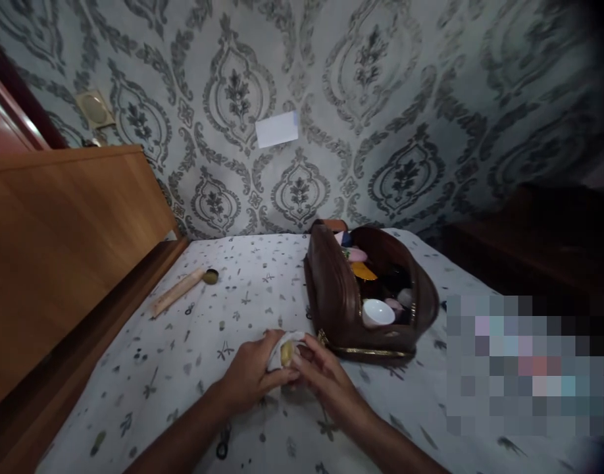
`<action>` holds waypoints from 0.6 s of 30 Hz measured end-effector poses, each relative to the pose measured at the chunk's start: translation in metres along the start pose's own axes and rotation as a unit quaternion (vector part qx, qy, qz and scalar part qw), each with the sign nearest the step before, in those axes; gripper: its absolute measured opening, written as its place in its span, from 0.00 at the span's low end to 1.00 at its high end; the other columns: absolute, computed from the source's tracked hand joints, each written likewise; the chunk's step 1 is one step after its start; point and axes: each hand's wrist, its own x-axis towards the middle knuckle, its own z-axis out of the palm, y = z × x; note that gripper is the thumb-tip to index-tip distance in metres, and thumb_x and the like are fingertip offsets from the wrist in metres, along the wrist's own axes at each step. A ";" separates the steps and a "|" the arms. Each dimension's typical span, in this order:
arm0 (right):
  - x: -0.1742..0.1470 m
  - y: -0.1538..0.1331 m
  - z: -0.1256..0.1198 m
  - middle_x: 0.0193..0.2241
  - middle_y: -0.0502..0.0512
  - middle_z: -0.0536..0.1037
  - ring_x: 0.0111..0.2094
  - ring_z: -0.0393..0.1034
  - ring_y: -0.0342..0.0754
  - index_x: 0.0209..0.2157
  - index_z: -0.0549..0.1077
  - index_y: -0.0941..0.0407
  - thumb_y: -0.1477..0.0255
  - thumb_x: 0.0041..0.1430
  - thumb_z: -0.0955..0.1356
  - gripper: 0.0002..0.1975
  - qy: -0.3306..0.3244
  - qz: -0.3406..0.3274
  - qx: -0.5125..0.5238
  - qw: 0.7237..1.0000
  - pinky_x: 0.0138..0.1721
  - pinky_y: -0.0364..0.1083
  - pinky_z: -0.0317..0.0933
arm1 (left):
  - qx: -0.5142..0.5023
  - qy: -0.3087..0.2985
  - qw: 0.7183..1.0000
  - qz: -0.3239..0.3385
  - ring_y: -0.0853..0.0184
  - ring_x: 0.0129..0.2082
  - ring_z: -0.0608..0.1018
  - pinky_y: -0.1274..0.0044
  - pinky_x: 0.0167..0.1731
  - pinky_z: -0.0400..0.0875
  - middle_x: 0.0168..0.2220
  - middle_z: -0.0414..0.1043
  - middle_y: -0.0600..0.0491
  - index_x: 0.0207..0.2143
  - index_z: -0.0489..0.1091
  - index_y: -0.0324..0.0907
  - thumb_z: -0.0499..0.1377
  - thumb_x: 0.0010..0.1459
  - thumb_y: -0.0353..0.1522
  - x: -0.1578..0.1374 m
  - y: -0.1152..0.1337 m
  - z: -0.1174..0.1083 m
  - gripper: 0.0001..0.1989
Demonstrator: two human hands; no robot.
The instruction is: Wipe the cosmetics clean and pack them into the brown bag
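My left hand [255, 365] and my right hand [324, 372] meet low in the middle of the view, just above the patterned sheet. Between them is a crumpled white cloth or tissue [277, 349], with the left fingers curled around it. A small yellowish piece [287, 353] shows in its fold, and the right fingertips press against it; its kind is unclear. Close to my right hand stands a brown zip bag [331, 283], open at the top. Inside it are a white cup-like container [378, 313], a yellow item [364, 270], a pink item [355, 255] and darker things.
On the sheet [252, 283] at the left lie a beige stick-like item [178, 293] and a round dark-green lid or tin [210, 276]. A wooden board [75, 243] borders the left side. Patterned wallpaper with a white paper [277, 129] rises behind. A blurred patch covers the right.
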 end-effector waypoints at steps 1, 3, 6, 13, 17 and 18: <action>-0.001 -0.001 0.000 0.37 0.55 0.77 0.34 0.72 0.46 0.45 0.73 0.55 0.53 0.52 0.75 0.26 0.003 0.000 -0.006 1.000 0.30 0.43 0.67 | 0.026 0.006 1.000 -0.001 0.62 0.35 0.79 0.75 0.36 0.70 0.37 0.78 0.51 0.52 0.66 0.41 0.57 0.62 0.47 0.000 -0.001 -0.002 0.23; -0.002 -0.001 0.002 0.40 0.56 0.76 0.37 0.74 0.48 0.49 0.70 0.53 0.53 0.53 0.75 0.28 0.017 0.008 -0.009 1.000 0.32 0.45 0.68 | 0.079 0.029 0.996 -0.011 0.60 0.35 0.80 0.73 0.36 0.72 0.38 0.79 0.49 0.55 0.65 0.41 0.57 0.62 0.45 0.002 -0.004 -0.006 0.23; -0.004 0.000 0.004 0.44 0.58 0.74 0.40 0.76 0.51 0.52 0.67 0.52 0.52 0.52 0.74 0.31 0.046 0.030 -0.012 0.998 0.36 0.47 0.68 | 0.147 0.051 0.988 -0.026 0.58 0.40 0.81 0.71 0.39 0.75 0.43 0.79 0.47 0.56 0.65 0.43 0.56 0.63 0.39 0.004 -0.013 -0.012 0.21; -0.017 -0.015 -0.007 0.41 0.56 0.73 0.39 0.72 0.48 0.46 0.73 0.55 0.72 0.57 0.67 0.14 -0.001 0.002 -0.254 0.967 0.39 0.46 0.68 | 0.247 0.017 0.968 -0.025 0.58 0.44 0.83 0.70 0.43 0.79 0.52 0.78 0.48 0.60 0.64 0.50 0.55 0.62 0.36 0.003 -0.056 -0.013 0.23; -0.016 -0.017 -0.026 0.40 0.57 0.75 0.41 0.71 0.47 0.44 0.76 0.57 0.79 0.53 0.65 0.16 -0.075 -0.095 -0.378 0.918 0.45 0.44 0.66 | 0.227 0.009 0.973 -0.030 0.58 0.45 0.83 0.72 0.42 0.80 0.51 0.79 0.53 0.60 0.64 0.55 0.59 0.60 0.40 0.004 -0.071 -0.017 0.25; -0.014 -0.013 -0.031 0.41 0.58 0.76 0.42 0.71 0.47 0.44 0.77 0.57 0.79 0.53 0.66 0.16 -0.086 -0.103 -0.384 0.914 0.45 0.44 0.67 | 0.221 -0.002 0.975 -0.038 0.58 0.44 0.84 0.72 0.41 0.80 0.50 0.80 0.54 0.61 0.63 0.55 0.60 0.59 0.41 0.003 -0.073 -0.020 0.27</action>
